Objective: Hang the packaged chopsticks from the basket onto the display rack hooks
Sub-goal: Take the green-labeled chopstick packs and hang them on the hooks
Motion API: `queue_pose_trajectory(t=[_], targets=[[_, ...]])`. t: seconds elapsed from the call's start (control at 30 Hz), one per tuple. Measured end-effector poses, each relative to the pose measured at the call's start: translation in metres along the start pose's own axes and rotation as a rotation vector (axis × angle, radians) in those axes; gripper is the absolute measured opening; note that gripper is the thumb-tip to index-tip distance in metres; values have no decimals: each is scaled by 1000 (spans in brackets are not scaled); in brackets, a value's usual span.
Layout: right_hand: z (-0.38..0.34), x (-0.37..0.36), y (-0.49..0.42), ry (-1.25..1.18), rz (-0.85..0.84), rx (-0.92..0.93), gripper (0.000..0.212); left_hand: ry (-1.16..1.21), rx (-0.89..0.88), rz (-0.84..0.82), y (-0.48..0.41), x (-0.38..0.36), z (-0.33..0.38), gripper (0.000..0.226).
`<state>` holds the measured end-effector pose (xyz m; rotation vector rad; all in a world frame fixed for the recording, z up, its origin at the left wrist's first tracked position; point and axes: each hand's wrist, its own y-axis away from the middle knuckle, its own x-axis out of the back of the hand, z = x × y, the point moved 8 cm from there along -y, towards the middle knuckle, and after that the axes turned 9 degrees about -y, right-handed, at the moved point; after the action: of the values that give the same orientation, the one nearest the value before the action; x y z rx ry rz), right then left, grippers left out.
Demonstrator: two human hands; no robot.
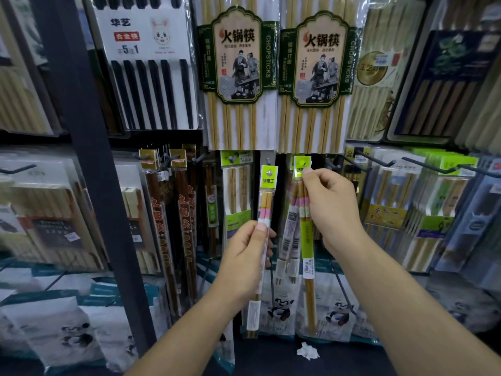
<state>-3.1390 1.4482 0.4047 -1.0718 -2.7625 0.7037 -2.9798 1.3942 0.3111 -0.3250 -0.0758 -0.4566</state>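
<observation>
My left hand (248, 256) grips one slim chopstick pack (267, 191) around its middle, holding it upright; its green header with a hang hole sits just below a short grey hook (269, 161). My right hand (329, 204) pinches the top of a second pack (306, 240) with a green label, its header (302, 165) raised beside the rack. Behind that pack hang two more of the same kind (288, 232). The basket is out of view.
Hooks stick out toward me at the right (379, 160) and left (16, 169). Big bamboo chopstick packs (238, 77) hang above. A dark upright post (89, 147) stands at the left. Panda-print bags (282, 310) line the bottom row; crumpled paper (307, 351) lies on the floor.
</observation>
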Motion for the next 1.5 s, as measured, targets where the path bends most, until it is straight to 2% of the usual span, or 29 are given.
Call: queue_pose_trajectory(t=[0.3, 0.5, 0.7, 0.87, 0.93, 1.27, 1.5], targets=[[5, 5, 0, -40, 32, -5, 40, 0, -19, -42, 2, -2, 6, 32], [8, 7, 2, 132, 36, 31, 37, -26, -72, -85, -1, -9, 14, 21], [5, 18, 12, 246, 120, 116, 20, -48, -134, -73, -5, -13, 21, 17], [-8, 7, 17, 59, -10, 187, 32, -29, -130, -101, -8, -22, 30, 15], [-11, 5, 17, 41, -32, 208, 30, -36, -137, -106, -10, -24, 35, 15], [-7, 14, -2, -14, 126, 161, 33, -158, -162, -158, -23, -39, 49, 15], [2, 15, -5, 12, 111, 168, 30, -204, -162, -160, -24, -39, 40, 19]])
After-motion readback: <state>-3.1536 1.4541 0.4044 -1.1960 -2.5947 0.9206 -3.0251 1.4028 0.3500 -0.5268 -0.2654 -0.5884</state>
